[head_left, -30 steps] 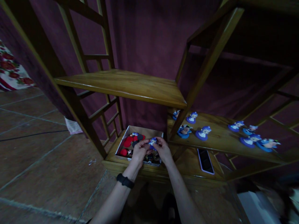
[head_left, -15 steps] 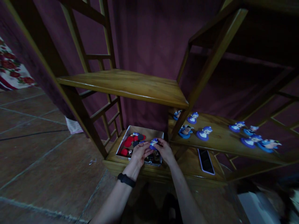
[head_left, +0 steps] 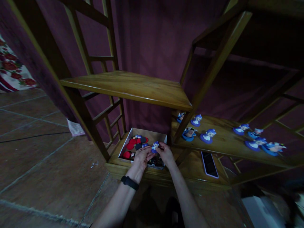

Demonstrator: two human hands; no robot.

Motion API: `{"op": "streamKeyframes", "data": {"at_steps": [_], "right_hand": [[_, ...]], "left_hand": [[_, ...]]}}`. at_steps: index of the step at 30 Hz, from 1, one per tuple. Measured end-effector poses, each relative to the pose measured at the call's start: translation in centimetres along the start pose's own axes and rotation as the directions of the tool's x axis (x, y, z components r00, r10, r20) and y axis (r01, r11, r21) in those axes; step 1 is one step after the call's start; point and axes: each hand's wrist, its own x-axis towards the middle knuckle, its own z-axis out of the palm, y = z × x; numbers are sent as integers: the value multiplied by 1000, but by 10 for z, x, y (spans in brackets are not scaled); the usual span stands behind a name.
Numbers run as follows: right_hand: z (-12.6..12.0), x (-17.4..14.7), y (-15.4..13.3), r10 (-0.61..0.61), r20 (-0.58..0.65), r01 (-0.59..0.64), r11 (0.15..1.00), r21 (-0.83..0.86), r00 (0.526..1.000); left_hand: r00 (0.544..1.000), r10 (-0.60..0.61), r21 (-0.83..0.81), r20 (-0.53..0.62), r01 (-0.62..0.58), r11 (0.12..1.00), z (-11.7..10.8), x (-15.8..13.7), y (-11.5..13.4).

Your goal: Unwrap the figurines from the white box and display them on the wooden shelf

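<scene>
Between my two hands is a small purple-and-white figurine (head_left: 155,146) on a round purple base, held over the front right part of a cardboard box (head_left: 154,132). My left hand (head_left: 142,156) grips it from the left, fingertips at its base. From the right, the thumb and fingers of my right hand (head_left: 166,154) pinch it. Inside the box lie several figurines with red and dark bases, such as a red-based figurine (head_left: 131,144) at the left. My hands cover the box's front middle, and the dark things there are hard to make out.
The box stands on the low shelf of a wooden rack. A wooden shelf board (head_left: 128,84) juts out above it. Right of an upright post, several purple and blue figurines (head_left: 208,136) stand on another shelf (head_left: 223,139). A phone (head_left: 210,164) lies below them.
The figurine has shifted slightly left and tilted a little between my fingers. Both hands still hold it; the other figurines stay in place.
</scene>
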Motion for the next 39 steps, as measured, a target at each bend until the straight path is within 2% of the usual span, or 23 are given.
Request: {"op": "streamKeyframes", "data": {"at_steps": [6,10,14,23,26,33,36,39], "right_hand": [[2,-3,-4,15,-10,-14,999,45,1000],[-1,-4,-4,67,-68,-62,996,69,995],[-3,-2,0,66,-60,-64,997,31,996],[-4,-1,-1,3,-103,-2,1000,9,995],[-5,-2,0,7,-118,-8,1000,-10,993],[-4,-5,-4,2,-48,-1,1000,17,999],[0,-8,-6,-35,-19,36,998,53,999],[3,-10,-10,-88,-37,88,996,16,995]], "left_hand": [[998,-57,-51,7,57,997,1,0,4],[998,-50,-95,43,54,994,1,1,8],[997,-25,-114,72,33,993,1,-1,9],[994,40,-35,97,-36,999,5,-5,8],[996,61,-15,69,-60,998,6,-6,5],[989,136,-40,59,-133,990,5,-3,2],[984,167,-39,66,-165,986,7,-5,2],[972,222,-30,80,-220,975,9,-7,1]]}}
